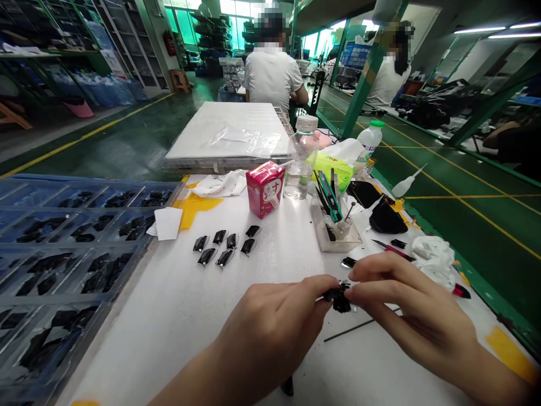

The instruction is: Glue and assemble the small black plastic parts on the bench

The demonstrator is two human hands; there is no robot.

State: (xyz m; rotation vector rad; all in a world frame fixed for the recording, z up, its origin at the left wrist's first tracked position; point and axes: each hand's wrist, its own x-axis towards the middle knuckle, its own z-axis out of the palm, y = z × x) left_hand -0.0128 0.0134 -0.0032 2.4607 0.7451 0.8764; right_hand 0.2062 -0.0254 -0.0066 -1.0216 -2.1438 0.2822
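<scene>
1. Together, a worker's bare left hand (274, 318) and bare right hand (412, 307) grip a small, glossy black plastic part (341, 301) between their fingers, above a white counter (169, 316).

2. Near the held part, a thin black rod (350, 331) lies slantwise on the counter, one end reaching toward the right hand.

3. Seven small black pieces with clear edges (225, 257) sit spaced out on the counter, well apart from both hands.

4. At left, a bluish, translucent compartmented tray (143, 242) holds many more black pieces (53, 262), grouped by compartment.

5. Beyond the hands, a red drink carton (265, 189) stands just beside a clear plastic bottle with a white cap (298, 177); nearby, a clear plastic box (338, 243) holds a tilted green-and-black cutter (330, 196) among other tools.

6. At right, a crumpled white cloth (433, 259) rests on the counter.

7. In the background, a person in a white shirt (273, 73) faces away, beyond a large white panel (236, 121).
</scene>
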